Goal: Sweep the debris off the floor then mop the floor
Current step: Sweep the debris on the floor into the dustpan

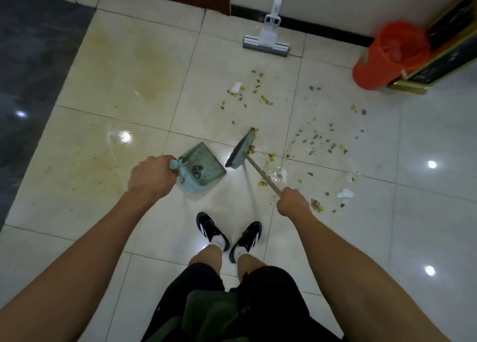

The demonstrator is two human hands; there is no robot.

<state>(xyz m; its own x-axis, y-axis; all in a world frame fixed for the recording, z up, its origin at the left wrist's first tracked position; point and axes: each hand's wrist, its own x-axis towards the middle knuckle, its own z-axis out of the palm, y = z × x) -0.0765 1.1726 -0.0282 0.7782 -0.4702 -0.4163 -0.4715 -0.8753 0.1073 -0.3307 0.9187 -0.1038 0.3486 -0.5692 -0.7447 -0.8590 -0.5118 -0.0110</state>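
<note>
Two hands were busy: left hand gripped dustpan, right hand gripped broom. Debris lay right of broom head, w/ pan mouth just left, so right hand nearer.

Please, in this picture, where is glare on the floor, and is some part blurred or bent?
Head view: round lamp glare on the glossy floor, strongest between dustpan and broom; wide-angle lens bends tile lines near the edges; mop and orange bucket look slightly soft.

broom: head on tile beside teal dustpan | debris: scattered right | mop: against wall
</note>
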